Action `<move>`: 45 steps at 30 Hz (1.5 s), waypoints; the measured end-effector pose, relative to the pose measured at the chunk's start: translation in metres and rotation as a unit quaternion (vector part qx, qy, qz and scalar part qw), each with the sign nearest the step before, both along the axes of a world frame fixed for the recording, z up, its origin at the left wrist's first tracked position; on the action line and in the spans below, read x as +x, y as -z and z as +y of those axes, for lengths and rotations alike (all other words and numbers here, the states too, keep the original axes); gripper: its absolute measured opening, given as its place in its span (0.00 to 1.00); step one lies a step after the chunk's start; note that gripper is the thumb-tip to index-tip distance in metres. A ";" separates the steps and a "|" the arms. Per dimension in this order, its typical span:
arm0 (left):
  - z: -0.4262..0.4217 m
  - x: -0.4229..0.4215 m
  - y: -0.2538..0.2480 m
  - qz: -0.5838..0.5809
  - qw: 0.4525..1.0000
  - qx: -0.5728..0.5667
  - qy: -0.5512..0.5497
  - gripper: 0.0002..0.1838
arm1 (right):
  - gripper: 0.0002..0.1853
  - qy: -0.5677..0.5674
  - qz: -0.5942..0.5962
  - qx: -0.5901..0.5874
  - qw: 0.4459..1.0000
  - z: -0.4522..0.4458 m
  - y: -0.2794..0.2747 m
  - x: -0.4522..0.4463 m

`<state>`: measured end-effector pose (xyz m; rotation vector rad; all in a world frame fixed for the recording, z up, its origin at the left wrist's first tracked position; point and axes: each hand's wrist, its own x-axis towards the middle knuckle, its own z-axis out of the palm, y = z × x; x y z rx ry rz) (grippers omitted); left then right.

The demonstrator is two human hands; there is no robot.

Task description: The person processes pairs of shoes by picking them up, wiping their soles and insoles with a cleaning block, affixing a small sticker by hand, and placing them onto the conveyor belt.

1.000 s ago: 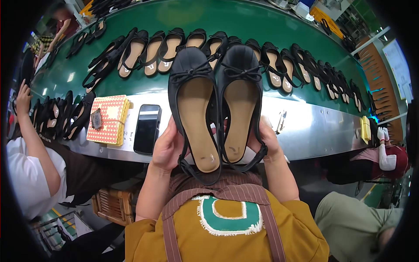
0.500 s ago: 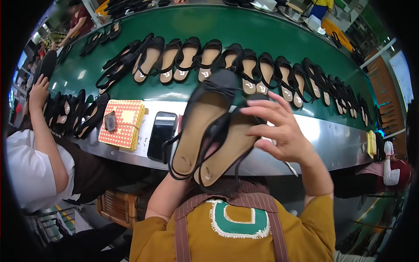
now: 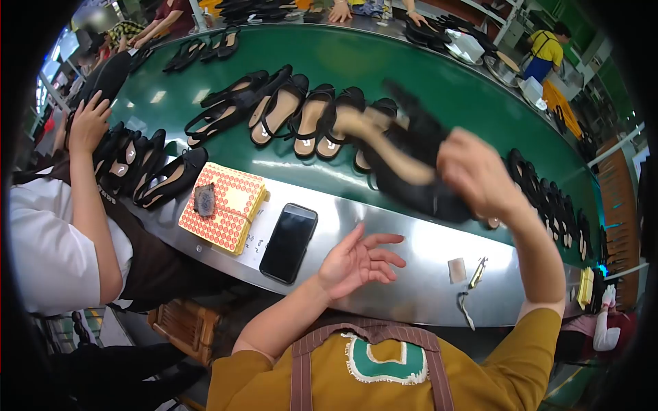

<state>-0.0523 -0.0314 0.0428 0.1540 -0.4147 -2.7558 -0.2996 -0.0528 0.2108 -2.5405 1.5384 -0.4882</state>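
Observation:
My right hand [image 3: 473,175] is closed on a pair of black slingback flats [image 3: 411,181], held tilted over the green work surface [image 3: 329,51]. Motion smears these shoes, so their straps and heels are hard to make out. My left hand [image 3: 360,264] holds nothing; its fingers are spread, palm up, above the steel edge [image 3: 411,277]. Beyond the hands, several similar black flats [image 3: 315,120] with tan insoles stand in a row. A black phone [image 3: 288,243] lies left of my left hand, beside a banded stack of yellow cards [image 3: 223,205] bearing a small dark block [image 3: 204,199].
A small pair of thread snips [image 3: 478,272] and a beige square patch [image 3: 457,270] lie on the steel edge at right. At left, a co-worker's hand [image 3: 89,123] holds a dark shoe [image 3: 106,79]. More black shoes [image 3: 548,198] line the right side. A wooden stool [image 3: 185,329] stands below.
The pair of flats has gone from in front of my chest to over the green surface at right, in my right hand. My left hand has come off the shoes. The view has shifted.

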 end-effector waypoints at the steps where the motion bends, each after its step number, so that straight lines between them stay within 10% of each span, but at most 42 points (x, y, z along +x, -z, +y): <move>1: -0.008 0.004 -0.005 -0.027 0.999 -0.041 -0.017 0.31 | 0.23 0.006 0.082 -0.091 0.992 -0.040 0.001 -0.017; 4: -0.040 0.009 -0.031 -0.155 0.968 -0.194 -0.029 0.28 | 0.18 0.203 0.153 -0.277 0.927 -0.141 0.004 -0.041; 7: -0.112 0.014 -0.049 -0.324 0.827 -0.406 -0.217 0.18 | 0.20 0.104 0.019 -0.155 0.982 -0.141 0.016 0.008; 9: -0.189 0.025 -0.042 -0.460 0.635 -0.476 -0.398 0.24 | 0.18 0.070 0.023 -0.110 0.991 -0.100 0.050 0.043; 10: -0.240 0.039 -0.022 -0.551 0.400 -0.566 -0.465 0.34 | 0.18 0.039 0.021 -0.094 0.995 -0.080 0.064 0.048; 12: -0.314 0.062 0.011 -0.660 0.213 -0.562 -0.452 0.40 | 0.15 0.034 -0.018 -0.082 0.996 -0.046 0.084 0.042; 15: -0.347 0.071 0.017 -0.757 0.122 -0.555 -0.322 0.40 | 0.09 0.121 -0.124 -0.006 0.985 -0.002 0.112 0.006; 18: -0.368 0.074 0.013 -0.797 0.183 -0.559 -0.138 0.26 | 0.07 0.233 -0.203 0.046 0.950 0.043 0.134 -0.016; 28: -0.299 0.042 -0.066 -0.641 0.202 -0.550 -0.495 0.13 | 0.10 0.220 -0.321 0.129 0.912 0.065 0.149 0.010; 36: -0.106 0.012 -0.111 -0.488 0.425 -0.528 -0.550 0.10 | 0.54 0.020 -0.668 0.253 0.700 0.029 0.135 0.076; 40: 0.003 -0.020 -0.078 -0.510 0.411 -0.598 -0.461 0.08 | 0.45 0.126 -0.726 0.257 0.625 0.079 0.117 0.080; 42: 0.040 -0.029 -0.062 -0.525 0.408 -0.644 -0.379 0.09 | 0.38 0.200 -0.656 0.230 0.690 0.105 0.145 0.073; 45: 0.072 -0.032 -0.047 -0.515 0.550 -0.634 -0.175 0.13 | 0.30 0.331 -0.692 0.268 0.583 0.143 0.173 0.049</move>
